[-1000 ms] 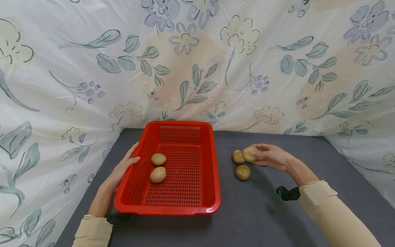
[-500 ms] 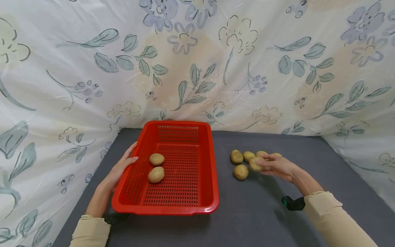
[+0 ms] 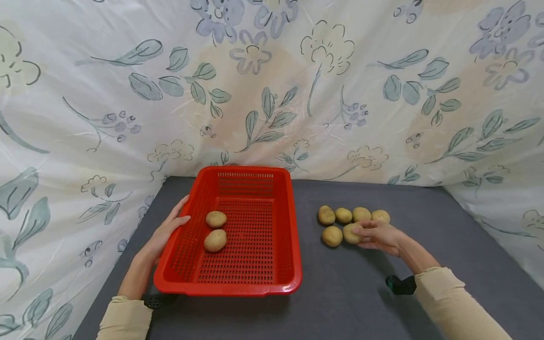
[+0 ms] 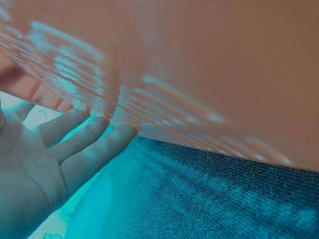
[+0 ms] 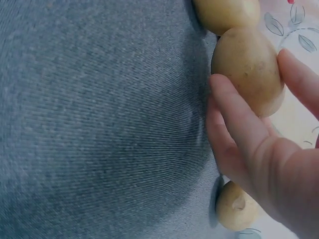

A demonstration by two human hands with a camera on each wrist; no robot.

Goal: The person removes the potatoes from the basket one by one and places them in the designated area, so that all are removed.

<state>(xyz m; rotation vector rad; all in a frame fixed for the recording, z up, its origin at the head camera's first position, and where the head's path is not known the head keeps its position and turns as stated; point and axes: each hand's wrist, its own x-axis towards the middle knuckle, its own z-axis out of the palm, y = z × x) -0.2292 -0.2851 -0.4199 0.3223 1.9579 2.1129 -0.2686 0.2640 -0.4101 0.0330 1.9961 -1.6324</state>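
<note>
My right hand (image 3: 378, 236) pinches a potato (image 3: 352, 233) between thumb and fingers, low at the tabletop, as the right wrist view also shows. A second potato (image 3: 332, 236) sits right beside it on the left. Behind them several potatoes form a row, from a browner potato (image 3: 326, 215) to a pale potato (image 3: 380, 216) partly behind my hand. My left hand (image 3: 165, 231) rests at the left side of a red plastic basket (image 3: 227, 289); in the left wrist view its straight fingers (image 4: 94, 154) reach the slotted wall. Two potatoes (image 3: 216, 241) lie inside the basket, toward its left side.
The dark grey tabletop (image 3: 340, 293) spreads under everything. Floral cloth (image 3: 272, 94) hangs behind it and along both sides. The basket's right wall stands between its two potatoes and the group on the right.
My right hand first set one potato down in the back row, then brought another to the front beside its neighbour and lowered it. My left hand stays at the basket.
</note>
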